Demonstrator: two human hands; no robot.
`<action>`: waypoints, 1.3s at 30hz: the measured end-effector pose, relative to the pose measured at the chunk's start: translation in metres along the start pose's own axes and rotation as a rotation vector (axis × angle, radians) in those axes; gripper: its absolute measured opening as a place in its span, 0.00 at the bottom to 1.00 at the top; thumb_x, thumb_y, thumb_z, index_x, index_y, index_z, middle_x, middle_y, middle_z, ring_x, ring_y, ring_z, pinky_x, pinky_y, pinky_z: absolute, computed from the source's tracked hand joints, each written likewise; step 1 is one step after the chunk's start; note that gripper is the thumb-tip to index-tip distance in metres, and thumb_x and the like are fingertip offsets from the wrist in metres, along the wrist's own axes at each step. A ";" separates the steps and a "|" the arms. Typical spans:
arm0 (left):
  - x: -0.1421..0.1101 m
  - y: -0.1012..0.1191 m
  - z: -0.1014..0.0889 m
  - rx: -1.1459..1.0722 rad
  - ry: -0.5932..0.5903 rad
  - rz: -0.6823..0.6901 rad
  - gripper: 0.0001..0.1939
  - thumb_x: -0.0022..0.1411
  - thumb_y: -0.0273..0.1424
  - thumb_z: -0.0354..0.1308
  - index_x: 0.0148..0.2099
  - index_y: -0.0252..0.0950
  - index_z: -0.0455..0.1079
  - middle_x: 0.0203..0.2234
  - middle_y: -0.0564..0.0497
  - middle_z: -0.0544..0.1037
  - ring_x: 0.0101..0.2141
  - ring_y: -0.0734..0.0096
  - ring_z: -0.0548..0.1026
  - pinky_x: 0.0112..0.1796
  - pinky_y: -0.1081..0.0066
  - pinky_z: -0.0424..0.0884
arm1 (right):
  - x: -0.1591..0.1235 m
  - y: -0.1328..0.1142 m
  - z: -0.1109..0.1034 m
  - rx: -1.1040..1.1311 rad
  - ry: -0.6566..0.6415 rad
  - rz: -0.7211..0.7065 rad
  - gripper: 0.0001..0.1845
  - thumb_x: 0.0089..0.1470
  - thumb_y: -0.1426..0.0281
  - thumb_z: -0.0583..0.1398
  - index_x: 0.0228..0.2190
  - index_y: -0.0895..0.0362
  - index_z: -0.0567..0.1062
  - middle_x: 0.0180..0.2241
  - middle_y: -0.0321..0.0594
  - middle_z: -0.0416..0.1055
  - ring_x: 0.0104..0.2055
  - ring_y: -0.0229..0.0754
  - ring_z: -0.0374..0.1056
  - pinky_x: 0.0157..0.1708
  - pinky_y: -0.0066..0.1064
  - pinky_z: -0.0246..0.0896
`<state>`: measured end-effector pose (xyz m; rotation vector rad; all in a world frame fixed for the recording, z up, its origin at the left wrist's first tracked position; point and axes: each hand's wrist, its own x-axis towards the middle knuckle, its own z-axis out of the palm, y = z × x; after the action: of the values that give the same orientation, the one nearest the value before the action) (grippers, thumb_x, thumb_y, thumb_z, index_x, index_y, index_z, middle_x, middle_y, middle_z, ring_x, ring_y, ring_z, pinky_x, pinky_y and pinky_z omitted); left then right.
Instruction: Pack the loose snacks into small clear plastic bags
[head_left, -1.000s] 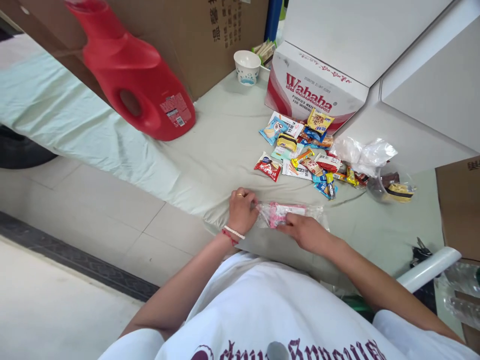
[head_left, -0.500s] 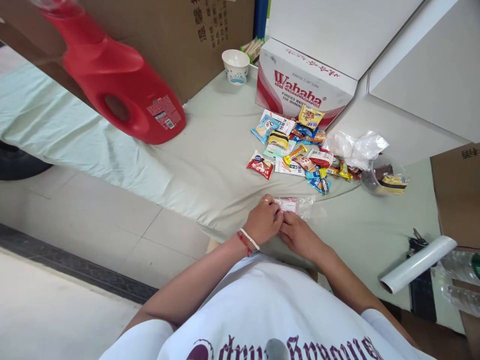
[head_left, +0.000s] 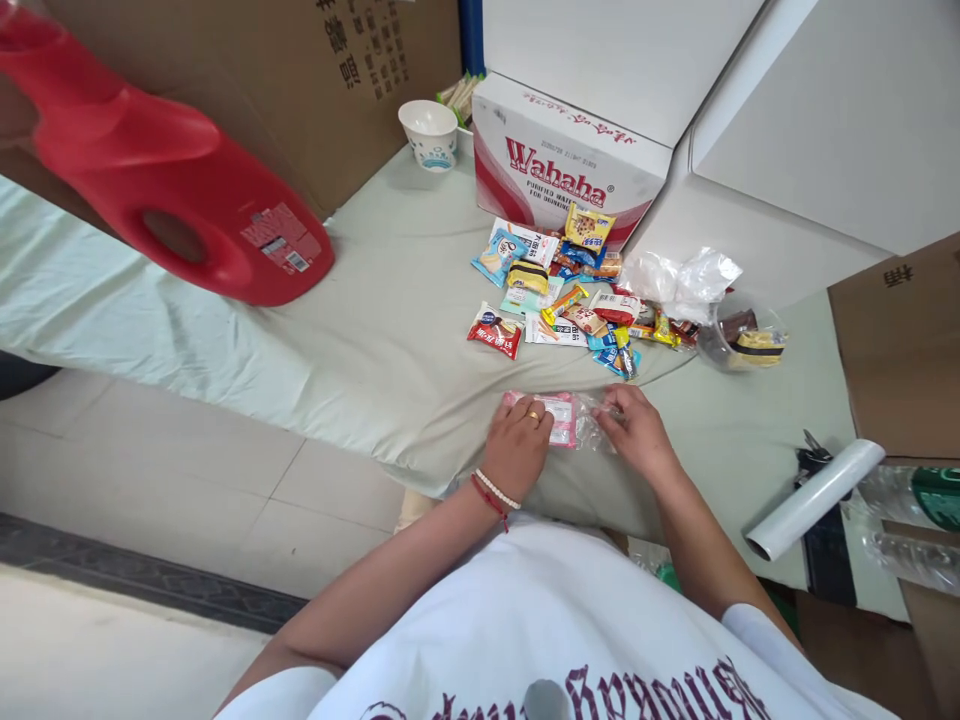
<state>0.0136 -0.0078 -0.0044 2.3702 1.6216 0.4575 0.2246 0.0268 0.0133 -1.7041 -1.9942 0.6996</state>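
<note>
A flat pink-and-white packet (head_left: 562, 420) lies near the front edge of the cloth-covered table, inside or joined to a clear plastic bag (head_left: 591, 428). My left hand (head_left: 517, 445), with a ring and bracelets, rests over the packet's left part, fingers curled down onto it; the thumb is hidden. At the bag's right end my right hand (head_left: 637, 430) pinches the loose clear plastic between thumb and fingers. Just beyond both hands is a pile of wrapped snacks (head_left: 574, 290), a red-and-white one (head_left: 495, 330) nearest my left hand.
A red jug (head_left: 217, 200) stands at the left. Against the wall are a paper cup (head_left: 430, 135) and a Wahaha carton (head_left: 562, 165). To the right are a clear plastic bag bundle (head_left: 682, 285), a clear tub (head_left: 724, 345) with snacks, a white roll (head_left: 817, 500) and plastic bottles (head_left: 915, 500).
My right hand has moved right, away from my left, drawing the clear plastic along the table. My left hand now lies flatter over the packet. The camera view has shifted right.
</note>
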 end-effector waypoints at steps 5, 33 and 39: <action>-0.002 -0.001 -0.001 -0.048 0.031 0.041 0.12 0.68 0.22 0.50 0.45 0.37 0.74 0.43 0.41 0.79 0.54 0.54 0.73 0.59 0.50 0.62 | 0.008 -0.051 0.020 -0.028 -0.113 -0.119 0.07 0.63 0.71 0.55 0.36 0.53 0.73 0.33 0.38 0.73 0.35 0.42 0.68 0.38 0.30 0.61; 0.026 -0.027 -0.027 -0.385 -0.090 -0.444 0.09 0.56 0.29 0.59 0.34 0.41 0.59 0.29 0.52 0.70 0.32 0.63 0.71 0.33 0.67 0.64 | -0.028 -0.055 0.054 0.024 -0.175 -0.393 0.57 0.47 0.60 0.74 0.69 0.52 0.52 0.59 0.58 0.57 0.57 0.61 0.60 0.55 0.56 0.66; 0.039 -0.021 -0.034 -0.545 -0.065 -0.516 0.14 0.53 0.30 0.60 0.37 0.41 0.56 0.29 0.55 0.69 0.30 0.66 0.69 0.33 0.68 0.62 | -0.034 -0.054 0.061 0.056 0.019 -0.420 0.57 0.55 0.56 0.68 0.71 0.53 0.40 0.59 0.60 0.59 0.56 0.60 0.61 0.54 0.56 0.66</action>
<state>-0.0038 0.0367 0.0244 1.4992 1.7193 0.6069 0.1508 -0.0195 -0.0006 -1.1953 -2.1966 0.5789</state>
